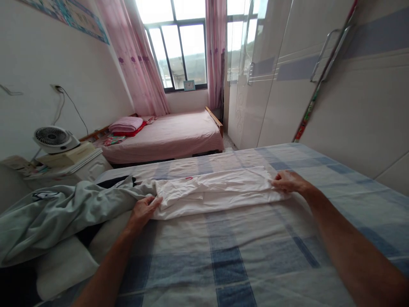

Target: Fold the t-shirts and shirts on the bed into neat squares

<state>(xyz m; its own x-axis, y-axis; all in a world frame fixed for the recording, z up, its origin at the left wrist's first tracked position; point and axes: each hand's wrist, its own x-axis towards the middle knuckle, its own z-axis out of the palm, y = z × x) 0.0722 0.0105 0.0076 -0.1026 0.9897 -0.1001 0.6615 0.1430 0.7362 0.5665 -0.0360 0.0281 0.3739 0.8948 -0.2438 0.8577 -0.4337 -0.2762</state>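
Observation:
A white garment (217, 192) lies folded into a long strip across the blue-checked bed sheet (230, 256). My left hand (145, 209) pinches its left end, fingers closed on the cloth. My right hand (287, 181) holds its right end, fingers curled over the edge. Both arms reach forward over the bed.
A grey-green garment (64, 209) is heaped on the bed's left side beside a pillow (64, 264). A white fan (53, 138) sits on a bedside stand. Beyond is a pink bed (169, 134) under a window. White wardrobe doors (319, 85) line the right wall.

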